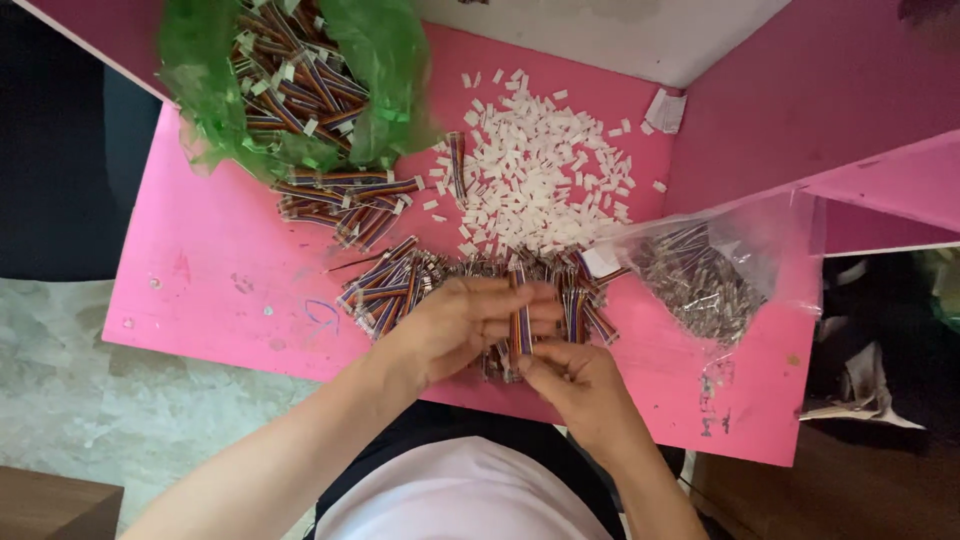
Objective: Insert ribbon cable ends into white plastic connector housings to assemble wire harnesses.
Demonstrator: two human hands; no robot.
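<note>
Head view: left hand (462, 325) and right hand (578, 385) both pinch one multicolour ribbon cable (520, 322), held upright over the pink table (220, 280) edge, above the loose cable pile (400, 285). Looks like mid-assembly on the lower cable end. Next move likely needs a white connector (535, 165) from the heap, aligned square.

— What's around the work spot?
— A pink table (210, 280) with pink side walls (800, 90).
— And below?
— Grey mottled floor (120, 400), a brown wooden corner (50, 510) at the bottom left.
</note>
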